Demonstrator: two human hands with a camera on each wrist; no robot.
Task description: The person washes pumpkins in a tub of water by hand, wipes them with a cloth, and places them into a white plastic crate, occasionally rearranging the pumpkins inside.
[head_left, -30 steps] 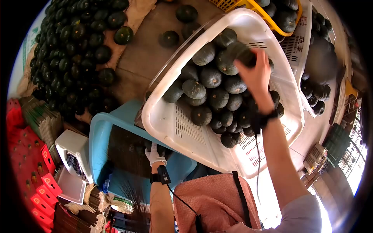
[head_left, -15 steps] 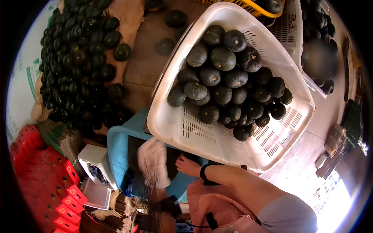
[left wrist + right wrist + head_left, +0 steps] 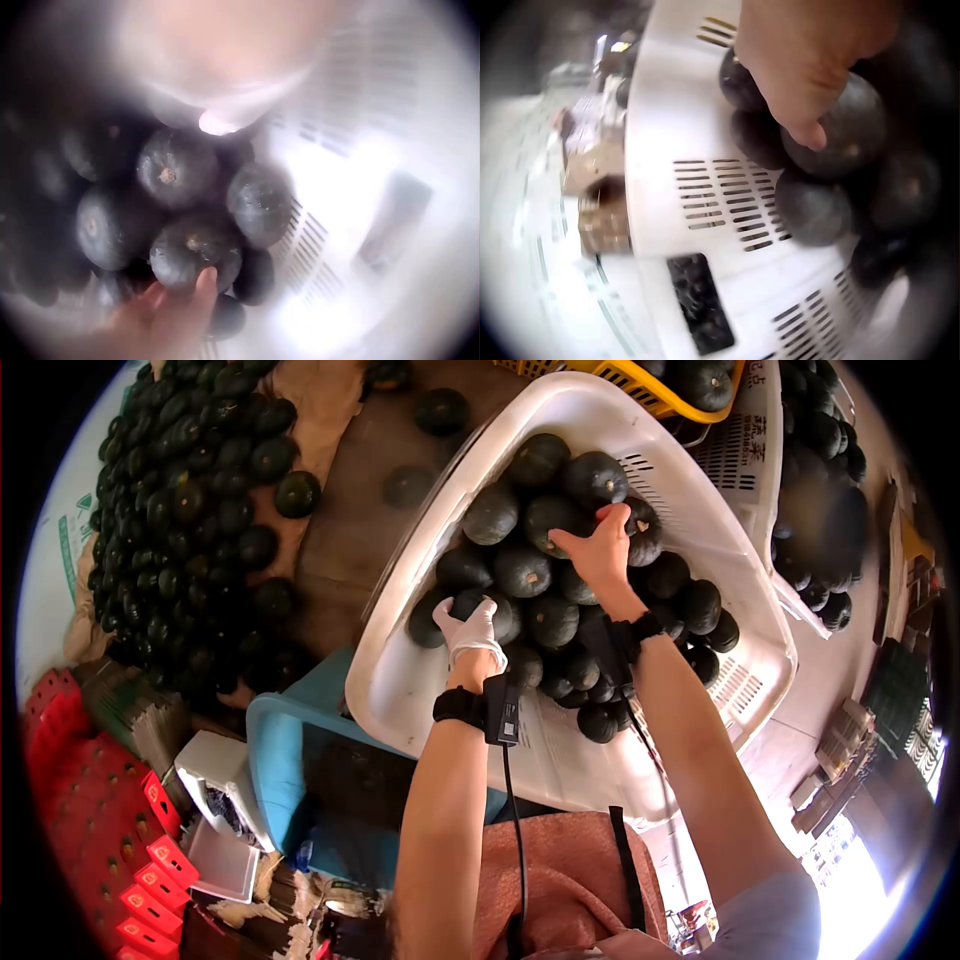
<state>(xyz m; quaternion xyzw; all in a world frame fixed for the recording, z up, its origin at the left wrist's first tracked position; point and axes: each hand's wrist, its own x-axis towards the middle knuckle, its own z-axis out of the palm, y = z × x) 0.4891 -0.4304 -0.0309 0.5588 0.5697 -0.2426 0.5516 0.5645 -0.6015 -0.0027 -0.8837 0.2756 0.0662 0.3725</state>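
Note:
Dark green kabocha squashes (image 3: 523,570) lie heaped in a large white plastic crate (image 3: 385,690) in the head view. My left hand (image 3: 472,632), in a white glove, has its thumb and fingers round a squash (image 3: 466,601) at the heap's left side. The bare right hand (image 3: 603,558) grips a squash (image 3: 555,523) farther back, thumb to the left and fingers on the far side. In the right wrist view its thumb presses a squash (image 3: 859,124). The left wrist view shows bare fingers (image 3: 204,289) against a squash (image 3: 187,251) and the glove blurred at the top.
A blue tub (image 3: 268,760) stands left of the crate. Beyond it a large squash pile (image 3: 190,540) covers the floor. Red boxes (image 3: 90,820) and a white foam box (image 3: 205,765) sit at lower left. A yellow basket (image 3: 655,395) of squashes stands at the back.
A second ago the right hand held a squash over the crate while the left was in the blue tub. Both then met near the tub, and now both are over the heap.

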